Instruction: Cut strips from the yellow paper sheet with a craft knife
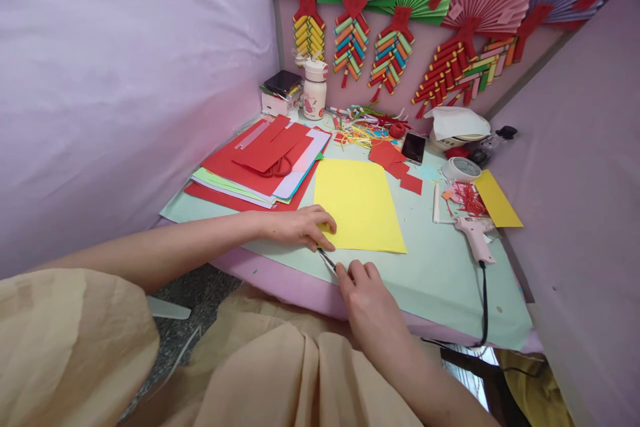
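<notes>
A sheet of yellow paper (357,203) lies flat on the table in front of me. My left hand (303,225) rests on its lower left corner, fingers spread and slightly bent. Just below that corner, my right hand (367,290) is closed on a slim dark and silver tool (327,259). The tool points up and left to the paper's edge near my left fingertips. Its handle is hidden in my fist, so its exact kind does not show.
Left of the yellow sheet is a stack of coloured paper (225,163) with red-handled scissors (283,167) on it. A bottle (315,93) and a phone (413,147) stand and lie farther back. At right are a tape roll (461,168) and a corded glue gun (474,238).
</notes>
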Demonstrator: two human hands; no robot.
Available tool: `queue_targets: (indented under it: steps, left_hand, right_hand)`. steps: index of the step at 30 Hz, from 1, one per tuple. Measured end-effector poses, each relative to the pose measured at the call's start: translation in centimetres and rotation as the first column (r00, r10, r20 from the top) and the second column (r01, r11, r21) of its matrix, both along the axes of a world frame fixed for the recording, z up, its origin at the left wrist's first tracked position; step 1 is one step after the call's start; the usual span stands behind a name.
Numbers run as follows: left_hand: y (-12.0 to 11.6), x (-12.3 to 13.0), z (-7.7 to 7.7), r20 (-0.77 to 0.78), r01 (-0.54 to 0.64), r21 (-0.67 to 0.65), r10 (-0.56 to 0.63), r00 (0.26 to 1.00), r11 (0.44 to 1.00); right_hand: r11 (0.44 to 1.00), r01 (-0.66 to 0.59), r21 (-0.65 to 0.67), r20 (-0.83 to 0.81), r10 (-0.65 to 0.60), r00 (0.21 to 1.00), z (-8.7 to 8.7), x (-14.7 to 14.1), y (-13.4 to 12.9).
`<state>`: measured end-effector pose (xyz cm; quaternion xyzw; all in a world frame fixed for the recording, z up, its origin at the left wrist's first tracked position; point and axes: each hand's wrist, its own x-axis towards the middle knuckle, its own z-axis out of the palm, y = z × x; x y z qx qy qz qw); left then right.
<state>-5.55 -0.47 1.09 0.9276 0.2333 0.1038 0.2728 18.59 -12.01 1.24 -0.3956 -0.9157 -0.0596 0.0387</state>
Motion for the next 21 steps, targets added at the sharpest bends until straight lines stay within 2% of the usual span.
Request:
queue_targets:
  steps: [8, 11, 16, 19, 21]
  left_hand:
    - [0.0, 0.0, 0.2, -0.02, 0.001, -0.006, -0.001, 1.0, 1.0]
    - [0.0, 0.0, 0.3, 0.007, -0.008, -0.022, 0.008, 1.0, 1.0]
    - [0.0, 0.0, 0.2, 0.027, -0.013, -0.043, 0.014, 1.0, 0.999]
    - [0.0, 0.0, 0.3, 0.006, -0.007, -0.036, 0.007, 1.0, 0.999]
    - [-0.2, 0.0, 0.4, 0.007, -0.011, -0.034, 0.011, 1.0, 0.999]
  right_hand:
    - [0.999, 0.042, -0.011, -0.034, -0.042, 0.999, -0.5, 0.1, -0.7]
    - [0.998, -0.002, -0.063, -0.006, 0.001, 1.0, 0.2, 0.0, -0.7]
    - [0.987, -0.016, -0.159, 0.032, 0.021, 0.999, 1.5, -1.8, -0.3]
    - [0.971, -0.058, -0.233, -0.033, 0.051, 0.998, 2.2, -1.5, -0.1]
    - [0.951, -0.096, -0.293, -0.126, 0.061, 0.99, 2.9, 0.0, 0.1]
